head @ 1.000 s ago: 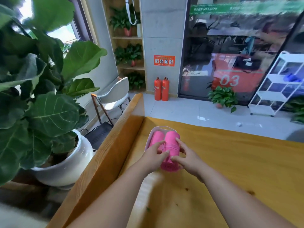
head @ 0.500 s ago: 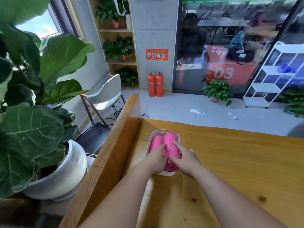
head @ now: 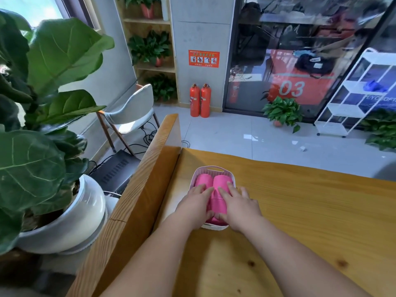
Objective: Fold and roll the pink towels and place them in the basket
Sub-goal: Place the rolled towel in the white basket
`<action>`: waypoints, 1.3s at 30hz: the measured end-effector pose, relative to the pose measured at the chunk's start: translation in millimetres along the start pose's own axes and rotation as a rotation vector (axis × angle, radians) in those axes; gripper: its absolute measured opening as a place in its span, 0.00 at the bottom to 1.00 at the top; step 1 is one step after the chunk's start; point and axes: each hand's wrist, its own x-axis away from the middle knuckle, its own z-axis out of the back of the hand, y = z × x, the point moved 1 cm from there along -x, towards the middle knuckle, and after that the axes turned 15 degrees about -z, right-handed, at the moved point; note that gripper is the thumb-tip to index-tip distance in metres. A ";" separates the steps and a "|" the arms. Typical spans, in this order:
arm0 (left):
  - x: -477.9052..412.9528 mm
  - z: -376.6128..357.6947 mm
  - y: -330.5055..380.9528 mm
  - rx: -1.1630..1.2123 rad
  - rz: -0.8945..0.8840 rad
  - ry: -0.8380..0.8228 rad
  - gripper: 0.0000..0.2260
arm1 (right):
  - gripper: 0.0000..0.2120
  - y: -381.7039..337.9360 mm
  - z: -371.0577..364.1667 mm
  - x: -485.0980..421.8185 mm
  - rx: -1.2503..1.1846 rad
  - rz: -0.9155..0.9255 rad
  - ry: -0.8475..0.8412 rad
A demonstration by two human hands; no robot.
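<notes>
2 rolled pink towels (head: 221,181) lie side by side in the basket (head: 211,168). The left hand (head: 196,203) and right hand (head: 241,202) press on them with nearly straight fingers, gripping nothing. Even downward pressure should seat both rolls without loosening them.

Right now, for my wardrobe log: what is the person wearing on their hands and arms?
The left hand and right hand are gloveless; the left arm and right arm are sleeveless to the frame's edge, without watch or bands.
</notes>
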 end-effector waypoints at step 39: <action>3.0 -15.9 198.9 -0.120 -0.173 -0.091 0.38 | 0.38 195.7 5.9 130.8 -0.129 -0.190 0.092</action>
